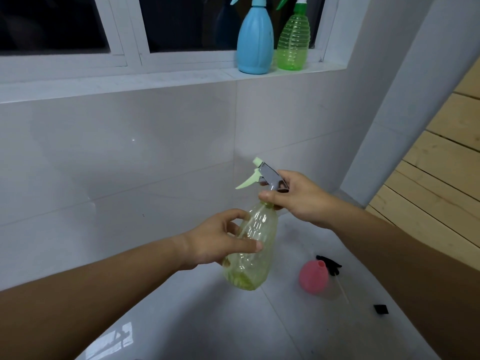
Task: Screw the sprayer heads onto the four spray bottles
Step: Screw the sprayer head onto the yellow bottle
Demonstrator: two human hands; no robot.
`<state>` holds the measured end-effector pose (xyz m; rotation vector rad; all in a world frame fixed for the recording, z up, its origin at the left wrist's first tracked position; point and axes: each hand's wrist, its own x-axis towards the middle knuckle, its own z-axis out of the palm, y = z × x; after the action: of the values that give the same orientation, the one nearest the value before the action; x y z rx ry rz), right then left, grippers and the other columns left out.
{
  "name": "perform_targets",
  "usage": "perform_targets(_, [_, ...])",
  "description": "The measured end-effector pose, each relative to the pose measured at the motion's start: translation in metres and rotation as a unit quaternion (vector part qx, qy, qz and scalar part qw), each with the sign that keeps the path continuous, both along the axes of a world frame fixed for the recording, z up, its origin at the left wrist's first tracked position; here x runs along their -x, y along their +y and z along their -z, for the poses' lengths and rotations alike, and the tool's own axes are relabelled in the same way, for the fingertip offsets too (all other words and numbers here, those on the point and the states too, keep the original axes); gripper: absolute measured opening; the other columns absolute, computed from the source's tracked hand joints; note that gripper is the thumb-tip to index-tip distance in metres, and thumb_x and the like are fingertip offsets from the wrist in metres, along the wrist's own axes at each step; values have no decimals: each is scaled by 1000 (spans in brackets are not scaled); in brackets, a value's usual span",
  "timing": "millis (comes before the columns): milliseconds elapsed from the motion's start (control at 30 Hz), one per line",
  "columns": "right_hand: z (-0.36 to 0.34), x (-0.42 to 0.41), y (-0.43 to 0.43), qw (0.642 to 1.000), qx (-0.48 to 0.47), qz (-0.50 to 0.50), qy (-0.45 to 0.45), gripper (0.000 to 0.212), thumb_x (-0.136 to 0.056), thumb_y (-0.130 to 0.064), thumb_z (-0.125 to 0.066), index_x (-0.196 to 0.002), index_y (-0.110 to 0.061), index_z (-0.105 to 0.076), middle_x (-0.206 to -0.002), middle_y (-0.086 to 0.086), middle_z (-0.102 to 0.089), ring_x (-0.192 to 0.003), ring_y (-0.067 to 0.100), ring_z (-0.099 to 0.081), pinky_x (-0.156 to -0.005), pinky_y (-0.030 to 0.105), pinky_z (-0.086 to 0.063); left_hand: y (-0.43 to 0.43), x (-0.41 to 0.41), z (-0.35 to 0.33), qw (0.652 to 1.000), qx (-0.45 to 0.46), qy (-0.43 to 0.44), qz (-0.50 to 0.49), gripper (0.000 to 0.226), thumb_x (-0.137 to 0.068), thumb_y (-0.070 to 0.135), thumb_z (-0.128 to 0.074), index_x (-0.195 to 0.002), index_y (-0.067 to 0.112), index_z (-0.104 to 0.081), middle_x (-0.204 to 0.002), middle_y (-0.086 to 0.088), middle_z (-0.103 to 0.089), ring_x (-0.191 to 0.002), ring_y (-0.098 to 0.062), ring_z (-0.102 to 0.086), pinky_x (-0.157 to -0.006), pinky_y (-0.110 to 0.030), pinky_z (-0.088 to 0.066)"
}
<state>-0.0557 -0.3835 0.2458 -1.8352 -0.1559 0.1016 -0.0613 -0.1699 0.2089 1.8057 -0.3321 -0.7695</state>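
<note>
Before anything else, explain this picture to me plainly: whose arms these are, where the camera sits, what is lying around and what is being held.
There is no machine here. The camera is worn on a person's head, looking forward and down at their two bare hands. The left hand grips the body of a clear yellowish spray bottle. The right hand pinches the collar of its sprayer head, which sits on the neck; I cannot tell how tightly. On the white floor stands a pink bottle with no head, a black sprayer head lying just behind it. On the windowsill stand a blue bottle and a green bottle, heads fitted.
</note>
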Motion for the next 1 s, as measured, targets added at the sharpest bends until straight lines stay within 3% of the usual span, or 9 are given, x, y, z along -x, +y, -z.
perform_targets(100, [-1,-2,-1,999,19,25,-2,22,-87,-20,-71,-108,-18,-66,-86,-6,-67,-79,8,-64,-73,25,-54,-3,-1,0,1000,7,3,-3,48,-79,26,-88,-122,32,-66,-102,-1,-68,-84,-17,-75,-85,-49,-63])
perform_targets(200, [-4,-4,-8,999,-14,-19,25,26,-88,-9,-68,-110,-22,-64,-96,-1,-68,-95,16,-66,-82,31,-54,-2,-5,0,1000,-5,-19,-6,56,-74,30,-92,-123,34,-64,-106,-3,-66,-81,-18,-71,-76,-42,-60])
perform_targets(333, [-1,-3,-10,999,-9,-27,17,32,-89,0,-65,-118,-14,-60,-106,0,-64,-97,15,-65,-77,23,-55,-7,-2,5,999,-26,-43,-16,60,-72,32,-93,-124,31,-61,-103,-4,-66,-74,-19,-68,-65,-35,-55])
perform_targets(467, [-2,-2,-10,1000,6,-18,8,31,-89,-2,-65,-118,-12,-61,-102,-1,-64,-91,11,-63,-73,19,-53,-13,-1,8,997,-37,-55,-26,61,-71,35,-93,-122,32,-61,-100,-2,-67,-72,-18,-68,-61,-32,-55])
perform_targets(567, [0,-2,-11,1000,0,-3,6,32,-86,-5,-70,-117,-10,-63,-100,6,-66,-90,14,-66,-79,26,-58,-12,-2,7,997,-39,-53,-32,63,-69,38,-94,-122,34,-60,-103,-2,-67,-75,-19,-68,-63,-32,-55])
perform_targets(633, [1,-2,-9,998,-36,38,20,46,-83,-12,-75,-125,-11,-56,-107,12,-68,-94,20,-69,-83,33,-59,-10,-5,6,996,-34,-61,-51,66,-65,39,-94,-122,36,-60,-107,-4,-67,-80,-23,-71,-69,-37,-58])
perform_targets(733, [1,1,-7,991,-72,99,60,62,-83,-29,-75,-134,-13,-45,-117,15,-67,-94,23,-69,-75,33,-59,-7,-12,3,994,-18,-68,-89,80,-52,49,-93,-125,39,-60,-114,-9,-67,-100,-36,-74,-85,-52,-62])
perform_targets(867, [1,9,-3,993,-9,56,103,40,-87,-44,-66,-116,-16,-63,-116,11,-69,-99,26,-70,-85,46,-59,-4,-16,-6,989,23,-85,-121,67,-72,34,-92,-130,34,-59,-115,-10,-68,-100,-27,-75,-82,-44,-63])
perform_targets(1000, [-10,17,10,995,-4,28,97,30,-95,-47,-52,-115,-28,-63,-116,2,-69,-99,23,-72,-88,45,-58,-5,-21,-18,982,43,-121,-138,68,-73,43,-88,-132,34,-58,-117,-6,-71,-101,-21,-74,-74,-37,-63])
